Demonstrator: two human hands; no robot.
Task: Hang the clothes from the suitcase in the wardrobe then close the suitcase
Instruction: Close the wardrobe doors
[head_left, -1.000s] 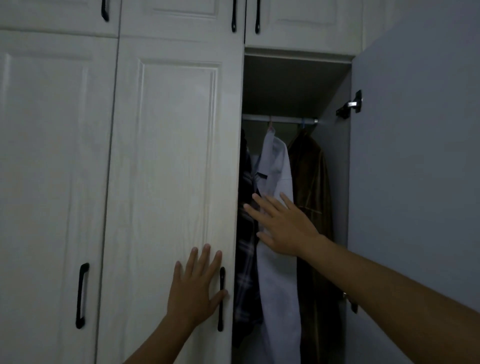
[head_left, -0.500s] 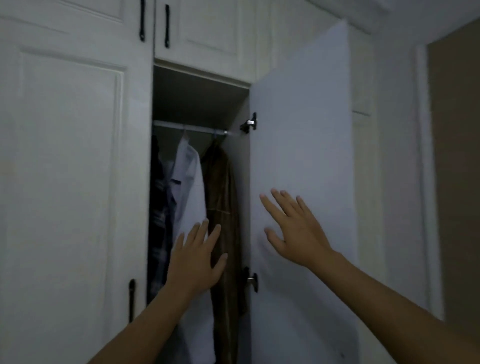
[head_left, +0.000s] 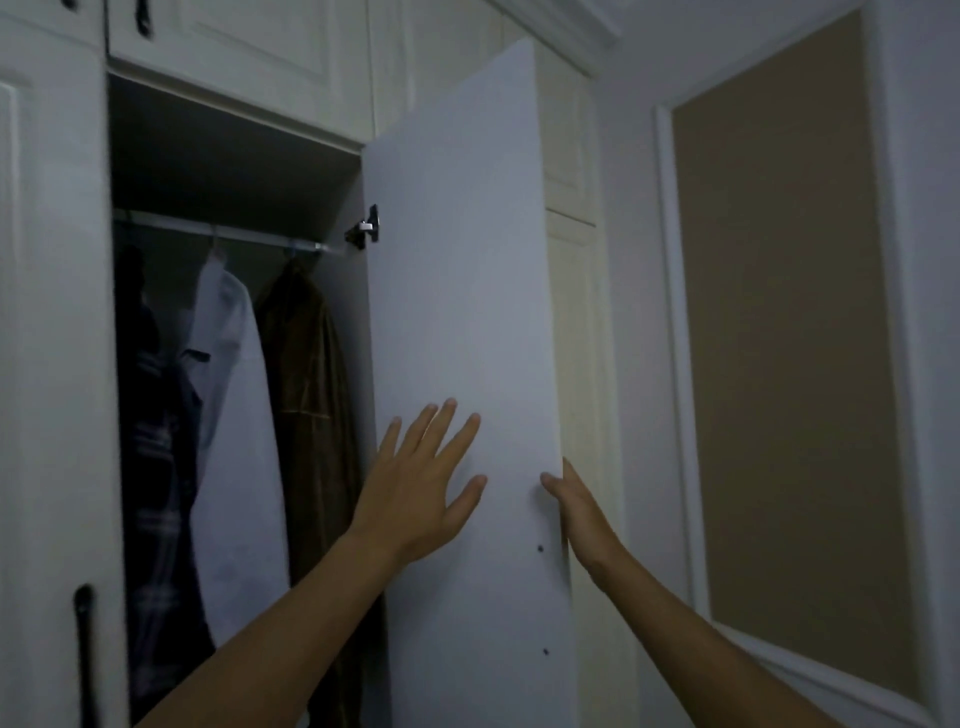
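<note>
The white wardrobe stands with its right door (head_left: 457, 270) swung open toward me. Inside, a rail (head_left: 223, 240) carries a dark plaid garment (head_left: 156, 467), a white shirt (head_left: 236, 441) and a brown jacket (head_left: 311, 395). My left hand (head_left: 421, 488) lies flat with spread fingers on the door's inner face. My right hand (head_left: 576, 509) is at the door's free edge, thumb on the inner face and fingers hidden behind the edge. The suitcase is out of view.
The closed left wardrobe door (head_left: 52, 364) has a black handle (head_left: 85, 649) low down. Upper cabinet doors (head_left: 249, 47) run above. To the right are a white wall and a tan panel (head_left: 779, 338) in a white frame.
The view has swung right. My left hand moved from the hanging clothes onto the open door's inner face. My right hand slid from the door's face to its free edge.
</note>
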